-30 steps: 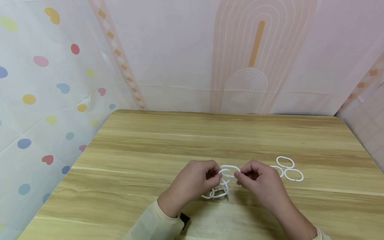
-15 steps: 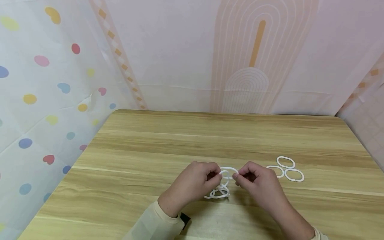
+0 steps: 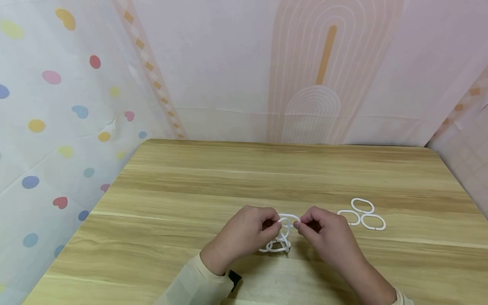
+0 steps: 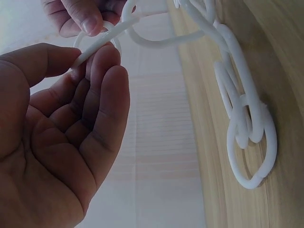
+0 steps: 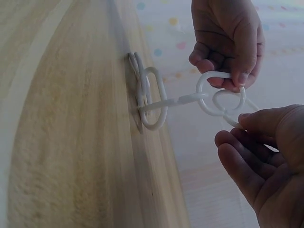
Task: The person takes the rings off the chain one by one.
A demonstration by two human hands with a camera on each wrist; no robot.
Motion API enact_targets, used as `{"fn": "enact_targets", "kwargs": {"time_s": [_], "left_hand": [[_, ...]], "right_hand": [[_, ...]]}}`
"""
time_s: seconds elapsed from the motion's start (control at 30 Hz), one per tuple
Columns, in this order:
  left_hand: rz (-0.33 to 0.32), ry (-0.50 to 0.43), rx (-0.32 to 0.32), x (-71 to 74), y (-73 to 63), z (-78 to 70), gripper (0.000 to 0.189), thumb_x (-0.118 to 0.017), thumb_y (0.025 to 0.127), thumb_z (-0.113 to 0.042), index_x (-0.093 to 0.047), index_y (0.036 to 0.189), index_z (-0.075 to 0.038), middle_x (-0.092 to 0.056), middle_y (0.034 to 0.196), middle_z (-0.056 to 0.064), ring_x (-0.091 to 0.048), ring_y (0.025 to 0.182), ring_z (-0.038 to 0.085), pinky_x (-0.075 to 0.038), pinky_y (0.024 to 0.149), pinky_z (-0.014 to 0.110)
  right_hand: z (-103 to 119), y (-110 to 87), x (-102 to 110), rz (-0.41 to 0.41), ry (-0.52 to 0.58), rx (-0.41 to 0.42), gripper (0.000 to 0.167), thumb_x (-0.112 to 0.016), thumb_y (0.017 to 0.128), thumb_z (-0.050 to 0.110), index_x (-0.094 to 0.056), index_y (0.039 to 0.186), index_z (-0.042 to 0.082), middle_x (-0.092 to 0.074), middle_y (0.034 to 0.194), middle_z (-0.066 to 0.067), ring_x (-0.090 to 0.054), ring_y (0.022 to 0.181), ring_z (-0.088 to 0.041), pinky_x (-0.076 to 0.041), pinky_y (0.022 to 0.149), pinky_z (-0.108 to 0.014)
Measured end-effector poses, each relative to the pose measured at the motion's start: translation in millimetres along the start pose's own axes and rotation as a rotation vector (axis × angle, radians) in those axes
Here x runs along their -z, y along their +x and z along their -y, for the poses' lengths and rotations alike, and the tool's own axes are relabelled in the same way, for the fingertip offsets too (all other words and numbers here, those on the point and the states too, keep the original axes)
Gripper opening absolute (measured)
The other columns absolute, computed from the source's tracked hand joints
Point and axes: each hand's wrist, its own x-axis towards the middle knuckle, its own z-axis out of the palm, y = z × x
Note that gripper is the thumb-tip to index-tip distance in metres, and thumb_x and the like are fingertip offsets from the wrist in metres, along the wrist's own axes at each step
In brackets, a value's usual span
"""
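My left hand (image 3: pixel 245 231) pinches a white oval plastic link (image 5: pixel 200 92) between thumb and forefinger. From that link, other white links hang joined as a chain (image 4: pixel 244 90), its lower part piled on the table. Close by on the right, my right hand (image 3: pixel 331 235) pinches another white link (image 3: pixel 290 215) by its end. This second link overlaps the one in the left hand and looks passed through it in the right wrist view. Fingertips hide parts of both links, so whether a gap is joined I cannot tell.
Three loose white links (image 3: pixel 373 222) lie flat on the wooden table (image 3: pixel 228 169), just beyond the right hand. Behind the table hangs a patterned cloth (image 3: pixel 213 76), with a dotted one on the left side. A black piece (image 3: pixel 235 279) sits at the left cuff.
My right hand has shifted a little left, bringing its link closer to the left hand. More of the nearest loose link is now uncovered. The left hand has barely moved.
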Motion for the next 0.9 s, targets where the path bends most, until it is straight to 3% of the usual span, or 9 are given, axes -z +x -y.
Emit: {"fn": "enact_targets", "kwargs": {"time_s": [0.13, 0.3, 0.4, 0.5, 0.73, 0.9], "left_hand": [[0.012, -0.004, 0.007, -0.4, 0.2, 0.4, 0.013, -0.065, 0.092, -0.008, -0.069, 0.081, -0.012, -0.052, 0.063, -0.012, -0.042, 0.055, -0.001, -0.041, 0.053, 0.019], [0.024, -0.021, 0.017, -0.8, -0.2, 1.2, 0.011, -0.065, 0.093, -0.008, -0.071, 0.085, -0.009, -0.054, 0.065, -0.011, -0.043, 0.055, -0.001, -0.042, 0.054, 0.019], [0.016, -0.020, 0.021, -0.9, -0.1, 1.6, 0.011, -0.065, 0.093, -0.008, -0.072, 0.086, -0.009, -0.056, 0.066, -0.011, -0.045, 0.056, -0.001, -0.044, 0.055, 0.020], [-0.002, -0.003, 0.024, -0.8, 0.0, 2.6, 0.010, -0.065, 0.092, -0.009, -0.072, 0.085, -0.011, -0.057, 0.067, -0.011, -0.046, 0.057, -0.001, -0.045, 0.057, 0.020], [-0.014, 0.001, 0.039, 0.5, 0.5, 3.0, 0.011, -0.065, 0.093, -0.011, -0.073, 0.086, -0.011, -0.059, 0.068, -0.012, -0.050, 0.060, 0.001, -0.047, 0.060, 0.021], [-0.012, -0.008, 0.057, 1.7, 0.0, 2.6, 0.011, -0.065, 0.094, -0.011, -0.074, 0.087, -0.010, -0.058, 0.067, -0.012, -0.049, 0.059, 0.001, -0.046, 0.059, 0.022]], "right_hand": [[-2.5, -0.1, -1.2, -0.027, -0.056, 0.085, 0.026, -0.082, 0.081, 0.004, -0.065, 0.074, 0.021, -0.056, 0.067, 0.017, -0.048, 0.060, 0.000, -0.044, 0.053, -0.022], [-9.5, 0.0, -4.4, -0.104, -0.182, 0.286, 0.033, -0.086, 0.073, -0.002, -0.062, 0.073, 0.021, -0.054, 0.069, 0.017, -0.046, 0.061, 0.005, -0.043, 0.053, -0.017], [-11.7, 0.3, -5.0, -0.126, -0.202, 0.318, 0.033, -0.087, 0.071, -0.002, -0.063, 0.072, 0.020, -0.055, 0.069, 0.017, -0.047, 0.061, 0.006, -0.044, 0.053, -0.015], [-10.6, 0.1, -4.3, -0.101, -0.153, 0.238, 0.030, -0.086, 0.073, -0.001, -0.065, 0.072, 0.021, -0.057, 0.068, 0.017, -0.048, 0.060, 0.005, -0.045, 0.053, -0.017], [-6.0, 1.2, 3.0, -0.012, -0.026, -0.091, 0.016, -0.082, 0.084, 0.012, -0.071, 0.076, 0.020, -0.064, 0.067, 0.013, -0.058, 0.062, -0.004, -0.049, 0.056, -0.023], [-8.5, 5.6, 8.2, 0.025, 0.010, -0.220, 0.010, -0.079, 0.089, 0.021, -0.075, 0.081, 0.016, -0.068, 0.069, 0.007, -0.065, 0.068, -0.008, -0.052, 0.061, -0.024]]}}
